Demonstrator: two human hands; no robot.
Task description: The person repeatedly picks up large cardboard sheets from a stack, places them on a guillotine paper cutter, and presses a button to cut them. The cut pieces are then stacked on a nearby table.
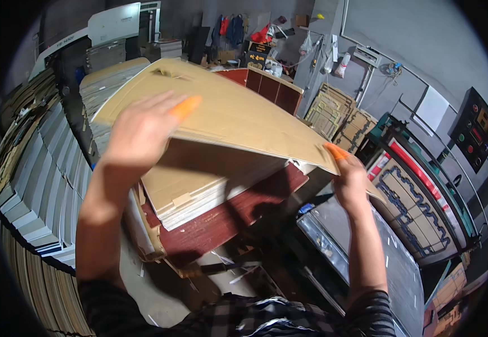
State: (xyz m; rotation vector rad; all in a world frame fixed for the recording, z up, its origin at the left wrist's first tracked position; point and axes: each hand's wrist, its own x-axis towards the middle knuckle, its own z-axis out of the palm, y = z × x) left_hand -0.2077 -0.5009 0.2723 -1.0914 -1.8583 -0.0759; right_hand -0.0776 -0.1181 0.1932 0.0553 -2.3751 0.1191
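A large tan cardboard sheet (221, 109) is raised and tilted above a stack of similar sheets (199, 199). My right hand (352, 178) grips its right corner, with an orange-covered thumb on the upper face and the other fingers mostly hidden. Toward the sheet's left part, my left hand (143, 130) is over the upper face, fingers stretched out and slightly blurred. An orange cover is on its thumb too. Whether the left palm presses on the board cannot be made out. The stack rests on a dark red board (210, 233).
Tall piles of grey-white board (47, 174) stand at the left. On my right is a grey metal table (376, 253), beside a machine with a cutting die (415, 208) and a control panel (476, 130). More die boards (334, 112) lean against the back wall.
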